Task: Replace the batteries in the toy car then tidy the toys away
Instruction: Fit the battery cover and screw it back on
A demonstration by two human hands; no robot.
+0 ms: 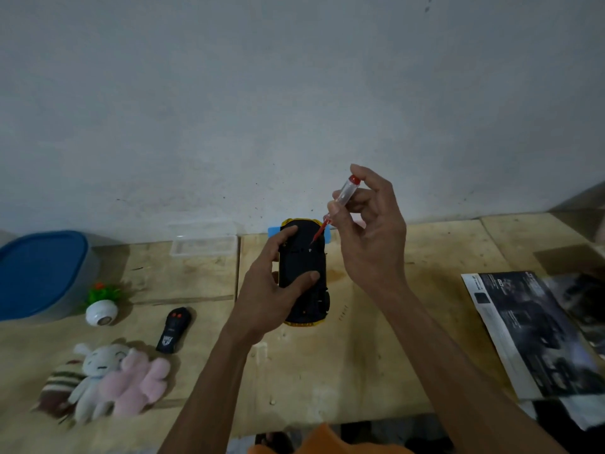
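Note:
A yellow toy car (306, 257) lies upside down on the wooden table (376, 339), its black underside facing up. My left hand (271, 290) grips the car's left side, thumb and a finger pressed on the underside. My right hand (370, 231) pinches a small screwdriver (337, 204) with a clear handle and red cap. Its red shaft slants down and its tip touches the car's underside near the far end. A black remote control (173, 329) lies left of the car.
A blue-lidded container (39, 273) stands at far left, a clear plastic box (203, 245) by the wall. A small potted toy plant (101, 306) and plush toys (108, 381) lie at front left. A printed toy box (540, 335) lies at right.

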